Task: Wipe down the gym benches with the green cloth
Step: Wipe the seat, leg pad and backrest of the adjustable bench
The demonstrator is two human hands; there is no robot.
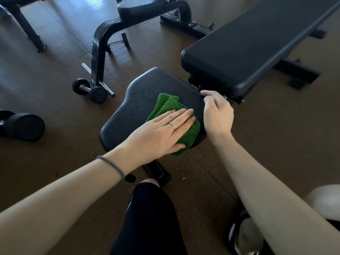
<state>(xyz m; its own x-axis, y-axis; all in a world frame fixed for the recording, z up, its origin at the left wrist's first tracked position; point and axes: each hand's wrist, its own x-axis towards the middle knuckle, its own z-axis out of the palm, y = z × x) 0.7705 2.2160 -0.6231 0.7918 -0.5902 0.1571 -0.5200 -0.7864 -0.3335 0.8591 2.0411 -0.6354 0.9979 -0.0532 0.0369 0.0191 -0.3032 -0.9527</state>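
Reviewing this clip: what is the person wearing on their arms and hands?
Both forearms are bare, with no sleeves in view and no gloves. The left hand has a thin silver-coloured ring on one finger, and a grey-blue elastic band circles the left wrist. The right hand shows nothing worn.

- We note a brown floor with faint seams between its panels and pale patches of daylight glare toward the far side.
- We record a second black weight bench frame on small wheels, its padded seat at the far edge of view.
- A small dumbbell lies on the floor behind that frame.
- A large dark dumbbell rests at the left edge.
- Another black equipment leg stands far left.
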